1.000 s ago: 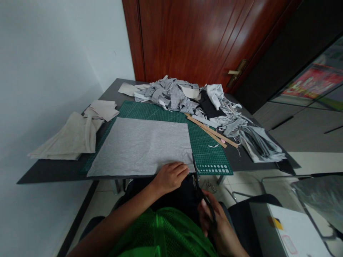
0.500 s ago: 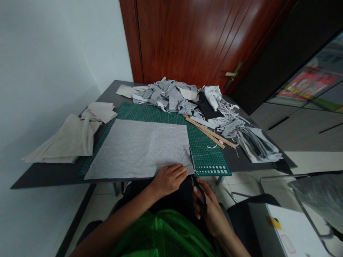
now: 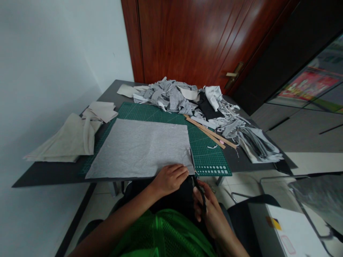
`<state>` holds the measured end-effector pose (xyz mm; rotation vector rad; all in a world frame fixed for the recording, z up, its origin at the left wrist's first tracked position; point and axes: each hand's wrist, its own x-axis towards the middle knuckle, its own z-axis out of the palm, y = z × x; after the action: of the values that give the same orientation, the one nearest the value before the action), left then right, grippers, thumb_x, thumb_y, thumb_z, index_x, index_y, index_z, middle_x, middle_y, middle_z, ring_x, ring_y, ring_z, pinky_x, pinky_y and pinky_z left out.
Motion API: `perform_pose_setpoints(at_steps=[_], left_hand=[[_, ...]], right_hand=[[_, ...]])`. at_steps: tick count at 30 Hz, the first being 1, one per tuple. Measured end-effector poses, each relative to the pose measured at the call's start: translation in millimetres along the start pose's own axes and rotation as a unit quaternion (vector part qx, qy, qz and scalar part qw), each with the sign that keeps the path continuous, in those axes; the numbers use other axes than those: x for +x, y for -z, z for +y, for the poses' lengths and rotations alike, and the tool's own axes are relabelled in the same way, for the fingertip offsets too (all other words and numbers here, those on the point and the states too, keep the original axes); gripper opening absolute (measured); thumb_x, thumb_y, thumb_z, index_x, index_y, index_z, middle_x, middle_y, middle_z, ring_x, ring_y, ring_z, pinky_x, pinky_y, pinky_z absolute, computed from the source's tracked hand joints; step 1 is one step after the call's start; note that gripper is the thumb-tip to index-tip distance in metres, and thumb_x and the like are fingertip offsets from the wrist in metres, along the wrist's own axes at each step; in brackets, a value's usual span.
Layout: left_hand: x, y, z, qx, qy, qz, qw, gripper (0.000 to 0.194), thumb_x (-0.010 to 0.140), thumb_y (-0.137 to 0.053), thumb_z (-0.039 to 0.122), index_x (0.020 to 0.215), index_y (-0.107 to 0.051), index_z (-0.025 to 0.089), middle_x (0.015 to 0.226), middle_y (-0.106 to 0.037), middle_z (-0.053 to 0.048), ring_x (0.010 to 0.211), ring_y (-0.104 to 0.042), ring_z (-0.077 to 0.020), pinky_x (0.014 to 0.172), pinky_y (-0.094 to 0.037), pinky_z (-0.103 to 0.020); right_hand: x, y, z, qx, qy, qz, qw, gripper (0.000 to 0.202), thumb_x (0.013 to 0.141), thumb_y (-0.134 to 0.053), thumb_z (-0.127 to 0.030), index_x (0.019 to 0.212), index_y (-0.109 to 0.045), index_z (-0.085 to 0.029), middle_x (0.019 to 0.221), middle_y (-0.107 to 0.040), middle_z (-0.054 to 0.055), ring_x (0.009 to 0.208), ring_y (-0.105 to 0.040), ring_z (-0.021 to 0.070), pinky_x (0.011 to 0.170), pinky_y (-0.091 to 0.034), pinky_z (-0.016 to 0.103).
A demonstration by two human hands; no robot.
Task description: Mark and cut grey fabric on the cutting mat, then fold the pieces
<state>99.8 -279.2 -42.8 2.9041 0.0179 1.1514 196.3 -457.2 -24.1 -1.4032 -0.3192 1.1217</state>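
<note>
On my feed the bench (image 3: 34,175) and green mat (image 3: 200,155) are as they were; the grey cloth (image 3: 142,148), centre of my clock, lies flat on the mat; the left hand (image 3: 171,178) presses it at five o'clock, fingers together, though with the thumb hidden I cannot tell whether they pinch; the right hand (image 3: 207,203), at four, has come nearer the corner, fingers wrapped round the scissors (image 3: 201,194), whose blades no longer show along the cloth's right edge as they did a second ago; I judge the cutting now sits at the near corner, tips too hidden to confirm; my count: one bench, one mat, one flat cloth, one off-white pile (image 3: 72,139) at nine, one grey scrap heap (image 3: 171,94) at one, one folded stack (image 3: 259,142) at three, two hands, two rulers (image 3: 219,137) between two and three, one pair of scissors, one pale thread (image 3: 212,146) at three
</note>
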Motion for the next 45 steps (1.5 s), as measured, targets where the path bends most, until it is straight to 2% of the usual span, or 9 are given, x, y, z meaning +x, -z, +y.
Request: perform_pose_setpoints(at_steps=[13, 27, 32, 34, 36, 39, 40, 42, 45], left_hand=[[0, 0.5, 1, -0.01, 0.014, -0.024, 1.0, 0.024, 0.099, -0.046, 0.011, 0.1, -0.07, 0.014, 0.103, -0.075, -0.006, 0.095, -0.07, -0.0181, 0.083, -0.06, -0.031], [-1, 0.1, 0, -0.015, 0.021, -0.054, 0.998, 0.027, 0.099, -0.045, 0.011, 0.103, -0.071, 0.017, 0.105, -0.075, -0.006, 0.098, -0.069, -0.0178, 0.085, -0.06, -0.032], [-3, -1.8, 1, -0.009, 0.021, -0.041, 0.999, 0.027, 0.099, -0.044, 0.012, 0.101, -0.071, 0.017, 0.104, -0.075, -0.005, 0.096, -0.07, -0.0179, 0.084, -0.06, -0.032], [-3, -2.2, 2, 0.003, 0.045, -0.038, 0.998, 0.024, 0.1, -0.047, 0.016, 0.105, -0.07, 0.018, 0.106, -0.075, -0.005, 0.101, -0.07, -0.019, 0.088, -0.059, -0.033], [-2, -1.8, 5, 0.028, 0.091, -0.046, 0.994, 0.026, 0.099, -0.054, 0.025, 0.12, -0.067, 0.018, 0.119, -0.073, -0.008, 0.115, -0.066, -0.024, 0.098, -0.055, -0.039], [3, 0.5, 7, 0.067, 0.18, -0.084, 0.978, 0.054, 0.093, -0.063, 0.04, 0.139, -0.056, 0.013, 0.144, -0.057, -0.017, 0.138, -0.048, -0.0352, 0.113, -0.043, -0.052], [4, 1.5, 7, 0.071, 0.205, -0.102, 0.971, 0.056, 0.092, -0.064, 0.042, 0.139, -0.056, 0.012, 0.146, -0.055, -0.018, 0.14, -0.046, -0.0369, 0.115, -0.04, -0.054], [7, 3.5, 6, 0.069, 0.232, -0.136, 0.961, 0.047, 0.093, -0.062, 0.039, 0.132, -0.062, 0.013, 0.144, -0.057, -0.018, 0.139, -0.046, -0.0364, 0.117, -0.037, -0.054], [9, 6.7, 5, 0.062, 0.229, -0.165, 0.957, 0.034, 0.098, -0.055, 0.032, 0.125, -0.067, 0.015, 0.138, -0.062, -0.014, 0.136, -0.051, -0.0328, 0.118, -0.037, -0.052]], right_hand=[[1, 5, 0, -0.03, 0.025, -0.019, 0.999, 0.068, 0.081, -0.075, -0.06, 0.131, -0.049, -0.022, 0.062, -0.045, -0.01, 0.044, -0.039, 0.0067, 0.037, -0.036, 0.019], [0, 8, 2, -0.036, 0.026, -0.01, 0.999, 0.07, 0.081, -0.076, -0.057, 0.134, -0.047, -0.022, 0.064, -0.049, -0.009, 0.045, -0.043, 0.0073, 0.038, -0.04, 0.02], [0, 6, -4, -0.023, 0.02, -0.006, 1.0, 0.072, 0.076, -0.081, -0.057, 0.13, -0.05, -0.021, 0.061, -0.048, -0.01, 0.044, -0.043, 0.0075, 0.037, -0.04, 0.02], [1, 5, -6, -0.013, 0.009, 0.007, 1.0, 0.075, 0.071, -0.083, -0.058, 0.127, -0.051, -0.021, 0.062, -0.05, -0.01, 0.043, -0.042, 0.0072, 0.037, -0.04, 0.02], [0, 5, -6, -0.007, 0.0, 0.011, 1.0, 0.074, 0.068, -0.085, -0.059, 0.122, -0.053, -0.021, 0.062, -0.05, -0.01, 0.041, -0.041, 0.0067, 0.037, -0.04, 0.021], [-2, 7, -4, 0.003, -0.005, -0.004, 1.0, 0.069, 0.068, -0.085, -0.059, 0.117, -0.055, -0.022, 0.061, -0.049, -0.01, 0.042, -0.04, 0.0068, 0.037, -0.04, 0.021], [-3, 9, -3, 0.011, -0.007, -0.006, 1.0, 0.068, 0.068, -0.085, -0.059, 0.117, -0.055, -0.022, 0.062, -0.049, -0.01, 0.042, -0.039, 0.007, 0.037, -0.04, 0.021], [-5, 13, 1, 0.029, -0.017, -0.002, 0.999, 0.069, 0.068, -0.084, -0.061, 0.118, -0.055, -0.023, 0.064, -0.049, -0.009, 0.044, -0.04, 0.0072, 0.038, -0.038, 0.02], [-8, 20, 8, 0.056, -0.04, 0.01, 0.998, 0.07, 0.069, -0.085, -0.058, 0.122, -0.054, -0.024, 0.067, -0.051, -0.008, 0.049, -0.041, 0.0076, 0.04, -0.034, 0.018]])
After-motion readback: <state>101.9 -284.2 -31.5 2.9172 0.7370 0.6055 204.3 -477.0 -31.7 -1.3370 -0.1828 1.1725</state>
